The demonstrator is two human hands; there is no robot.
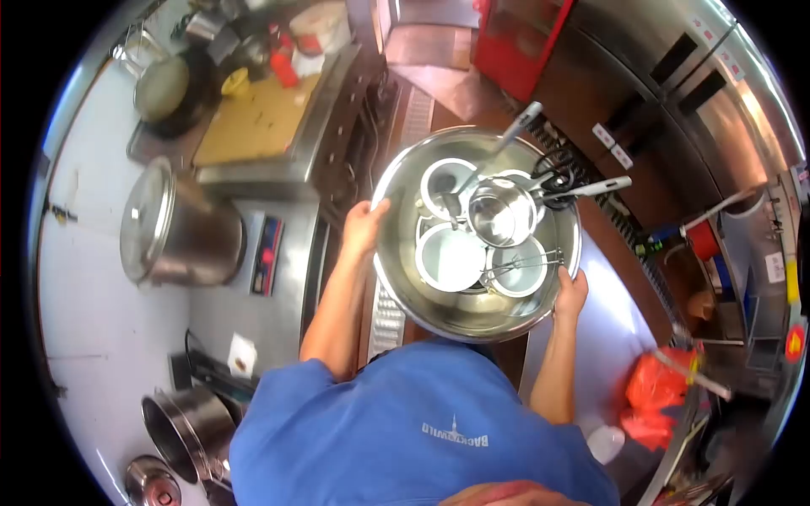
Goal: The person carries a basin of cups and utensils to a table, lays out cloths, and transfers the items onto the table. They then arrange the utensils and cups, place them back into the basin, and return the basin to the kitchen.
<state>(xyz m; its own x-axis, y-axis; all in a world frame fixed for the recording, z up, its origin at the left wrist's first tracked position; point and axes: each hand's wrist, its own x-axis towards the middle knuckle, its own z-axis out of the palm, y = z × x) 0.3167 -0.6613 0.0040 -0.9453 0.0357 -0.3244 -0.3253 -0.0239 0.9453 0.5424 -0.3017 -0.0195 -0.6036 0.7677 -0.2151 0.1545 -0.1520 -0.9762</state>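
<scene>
A large round steel basin (405, 291) is held out in front of my body. My left hand (364, 228) grips its rim on the left side of the view, and my right hand (571, 293) grips the rim at the lower right. Inside the basin are several white bowls (450, 257), a small steel pot (501, 212) with a grey handle, a ladle (515, 126) leaning over the far rim, and a wire whisk (523, 263) across a bowl near my right hand. Black utensils lie at the basin's right side.
At the left stand a lidded steel stockpot (190, 232), a wooden cutting board (257, 122) on a steel counter (325, 110), and a wok (181, 93). Steel cabinets (616, 110) line the right, with red bags (656, 392) below. A floor drain grate (388, 325) runs beneath the basin.
</scene>
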